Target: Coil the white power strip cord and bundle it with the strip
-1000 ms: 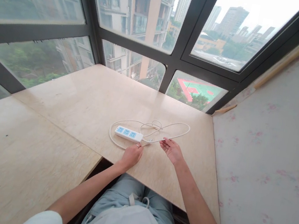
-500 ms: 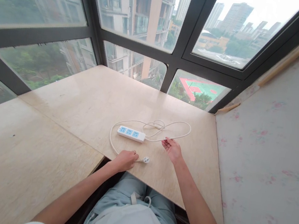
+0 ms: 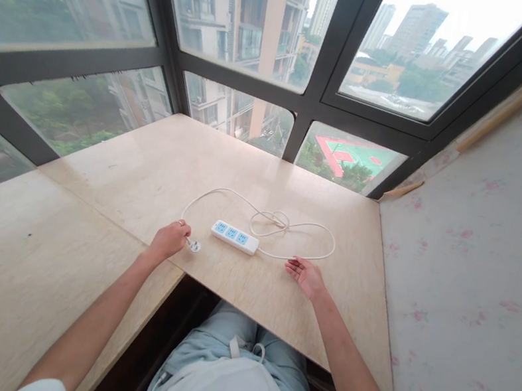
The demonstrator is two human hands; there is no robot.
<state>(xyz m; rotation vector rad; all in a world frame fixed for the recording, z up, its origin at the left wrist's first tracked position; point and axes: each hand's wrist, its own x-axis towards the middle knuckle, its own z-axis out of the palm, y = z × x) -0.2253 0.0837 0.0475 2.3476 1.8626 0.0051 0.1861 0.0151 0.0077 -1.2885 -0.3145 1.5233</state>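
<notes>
A white power strip [image 3: 234,237] with blue sockets lies on the tabletop in front of me. Its white cord [image 3: 321,227] spreads in loose loops behind it, with a small tangle in the middle. My left hand [image 3: 169,240] is closed around the cord's end, left of the strip, and the white plug [image 3: 194,246] sticks out from its fingers on the right. To the strip's right, my right hand [image 3: 303,276] pinches the cord between thumb and fingers, close to where it leaves the strip; the other fingers are loosely curled.
The pale stone-patterned tabletop [image 3: 147,155] has a seam on the left and a front edge just before my lap. Dark-framed windows [image 3: 302,105] border its back and left. A flower-papered wall [image 3: 474,273] closes off the right side.
My left hand has carried the plug left and a little away from me, so the cord now arcs behind the strip. The strip and my right hand have shifted slightly right and nearer.
</notes>
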